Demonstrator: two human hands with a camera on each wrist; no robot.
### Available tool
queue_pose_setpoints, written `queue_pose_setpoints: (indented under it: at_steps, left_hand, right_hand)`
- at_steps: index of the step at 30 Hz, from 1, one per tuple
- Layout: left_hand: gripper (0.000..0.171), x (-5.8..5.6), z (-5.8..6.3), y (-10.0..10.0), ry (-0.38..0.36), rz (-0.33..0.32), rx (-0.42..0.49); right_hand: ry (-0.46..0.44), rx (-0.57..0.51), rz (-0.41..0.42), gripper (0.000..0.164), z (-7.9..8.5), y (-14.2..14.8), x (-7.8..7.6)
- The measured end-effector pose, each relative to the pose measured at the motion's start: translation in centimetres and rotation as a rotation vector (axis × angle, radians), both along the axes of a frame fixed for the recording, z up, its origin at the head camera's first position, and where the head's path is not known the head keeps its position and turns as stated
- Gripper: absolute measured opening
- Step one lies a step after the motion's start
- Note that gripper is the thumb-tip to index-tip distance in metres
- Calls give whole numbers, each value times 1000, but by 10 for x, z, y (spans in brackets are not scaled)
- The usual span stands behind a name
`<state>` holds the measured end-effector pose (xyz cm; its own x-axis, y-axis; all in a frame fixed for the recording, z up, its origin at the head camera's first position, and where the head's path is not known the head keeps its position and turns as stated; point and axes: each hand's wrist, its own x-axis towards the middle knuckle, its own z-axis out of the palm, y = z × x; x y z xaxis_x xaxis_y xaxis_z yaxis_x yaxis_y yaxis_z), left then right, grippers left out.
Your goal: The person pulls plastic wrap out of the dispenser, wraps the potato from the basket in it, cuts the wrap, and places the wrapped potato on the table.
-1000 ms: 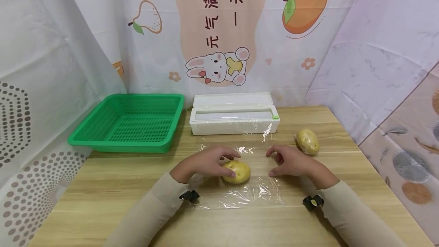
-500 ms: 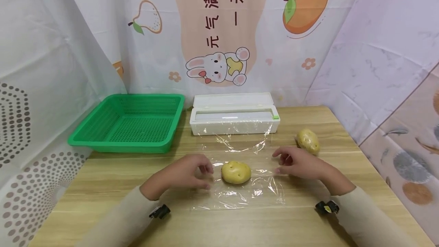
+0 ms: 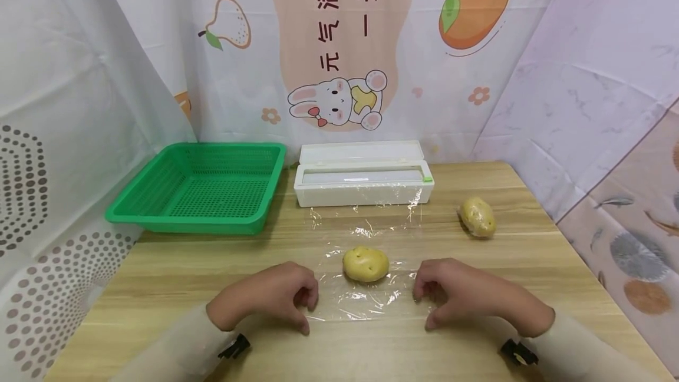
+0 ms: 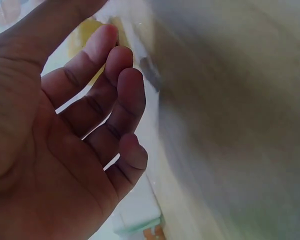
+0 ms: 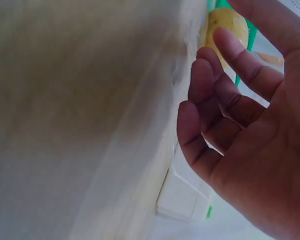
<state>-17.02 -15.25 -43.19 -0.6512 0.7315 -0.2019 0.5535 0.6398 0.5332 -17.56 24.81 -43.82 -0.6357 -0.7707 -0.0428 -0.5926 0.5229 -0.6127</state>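
One wooden worktop [image 3: 175, 287] bears one green perforated basket [image 3: 185, 220], one white cling-film dispenser [image 3: 366, 196], lid raised, and one clear film sheet [image 3: 366, 299]. Two hands flank the sheet, left hand [image 3: 278, 293] and right hand [image 3: 456, 290], each grip relaxed and open. Of two potatoes, the middle potato [image 3: 365, 264] lies on film between both grips, untouched; the other potato [image 3: 478, 217] lies beyond the right.

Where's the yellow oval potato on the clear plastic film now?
In the head view, the potato lies below centre, between the person's left hand and right hand, on the near side of the open white plastic box.
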Motion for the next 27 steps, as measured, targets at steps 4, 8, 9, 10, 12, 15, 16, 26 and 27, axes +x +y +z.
queue_pose_setpoints:
  at_steps: [4,8,9,10,12,15,16,26,27]
  left_hand:
    - [29,0,-2,1,5,-17,-32]
    - [24,-1,-3,0,7,-29,-20]
    - [24,-1,-3,0,7,-33,-14]
    - [24,-1,-2,-1,5,-36,-6]
    - [25,-1,-1,-1,1,-40,7]
    - [24,0,3,-2,18,-41,19]
    - [23,0,5,-2,28,-43,26]
    - [23,-4,19,-5,92,-35,85]
    - [23,-5,20,-5,95,-31,90]
  right_hand:
    - [5,20,40,34,-3,-3,1]
    - [45,2,67,28,-6,-4,-1]
    - [57,-6,75,26,-7,-4,-1]
    - [64,-13,82,26,-7,-4,-1]
    - [82,-25,93,26,-7,-4,-2]
    - [90,-33,96,24,-5,-4,-2]
    - [92,-33,94,23,-5,-4,-2]
    - [150,-44,39,23,3,0,-7]
    - [159,-50,41,24,4,0,-8]
